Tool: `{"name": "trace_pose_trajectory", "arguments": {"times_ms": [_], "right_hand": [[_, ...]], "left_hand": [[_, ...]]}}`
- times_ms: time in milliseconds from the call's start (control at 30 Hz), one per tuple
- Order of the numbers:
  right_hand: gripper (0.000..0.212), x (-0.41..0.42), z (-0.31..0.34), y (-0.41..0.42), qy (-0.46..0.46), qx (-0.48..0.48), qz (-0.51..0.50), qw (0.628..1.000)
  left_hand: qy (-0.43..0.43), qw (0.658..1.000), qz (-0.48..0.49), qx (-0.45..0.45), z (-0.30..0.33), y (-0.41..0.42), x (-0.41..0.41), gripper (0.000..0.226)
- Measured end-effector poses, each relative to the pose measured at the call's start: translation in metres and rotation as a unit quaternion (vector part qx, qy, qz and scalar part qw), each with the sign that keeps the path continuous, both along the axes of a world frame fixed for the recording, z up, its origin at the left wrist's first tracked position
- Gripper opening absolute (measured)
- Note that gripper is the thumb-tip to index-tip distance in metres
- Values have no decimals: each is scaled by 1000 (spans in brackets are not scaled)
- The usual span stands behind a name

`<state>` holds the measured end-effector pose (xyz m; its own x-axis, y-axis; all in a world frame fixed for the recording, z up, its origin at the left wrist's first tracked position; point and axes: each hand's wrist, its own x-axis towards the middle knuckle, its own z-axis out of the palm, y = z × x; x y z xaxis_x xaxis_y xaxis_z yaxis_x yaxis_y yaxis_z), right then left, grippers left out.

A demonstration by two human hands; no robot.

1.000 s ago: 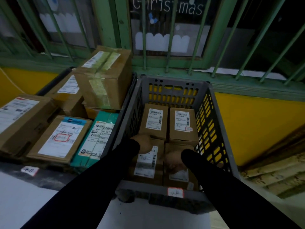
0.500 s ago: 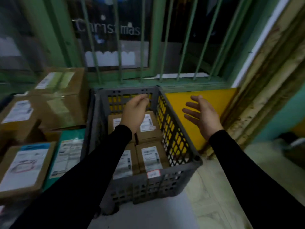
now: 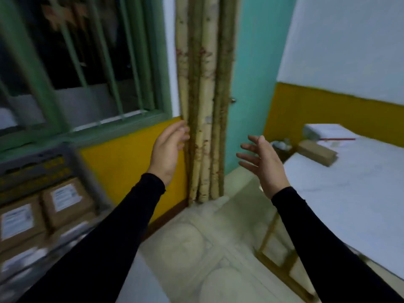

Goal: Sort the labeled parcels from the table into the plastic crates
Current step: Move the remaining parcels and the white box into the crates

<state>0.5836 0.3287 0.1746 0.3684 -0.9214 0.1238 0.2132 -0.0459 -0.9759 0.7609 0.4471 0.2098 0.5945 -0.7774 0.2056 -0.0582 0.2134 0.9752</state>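
Both my hands are raised in the air and hold nothing. My left hand hangs relaxed in front of the yellow wall, to the right of the grey plastic crate. My right hand has its fingers spread, left of the white table. Blurred at the lower left, the crate holds several brown labeled parcels. One brown parcel lies on the far part of the table, well beyond my right hand.
A bundle of pale wooden poles leans in the corner between the green barred window and a teal wall. Pale tiled floor lies between crate and table. A white stack sits at the table's far end.
My hands came out of the crate with nothing in them, and the view swung right, away from the crates toward the corner and the white table.
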Motion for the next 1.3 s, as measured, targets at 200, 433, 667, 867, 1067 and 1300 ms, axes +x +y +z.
{"name": "trace_pose_trajectory", "arguments": {"times_ms": [200, 433, 667, 867, 1067, 1300], "right_hand": [[37, -194, -9, -68, 32, -8, -102, 994], [34, -369, -9, -122, 46, -5, -200, 979], [40, -491, -26, -200, 101, 1, -251, 963], [41, -582, -29, -289, 135, 16, -277, 951], [38, -662, -39, -379, 138, 29, -265, 954], [40, -727, -55, -507, 160, 21, -162, 974]], "left_hand": [[16, 995, -87, -33, -6, -108, -178, 27], [79, 980, -177, -38, -17, -226, -323, 26], [122, 961, -245, -42, -35, -343, -444, 24], [140, 952, -272, -21, -48, -451, -531, 23], [96, 959, -267, 4, -57, -534, -612, 26], [103, 986, -133, 20, -76, -615, -661, 24]]}}
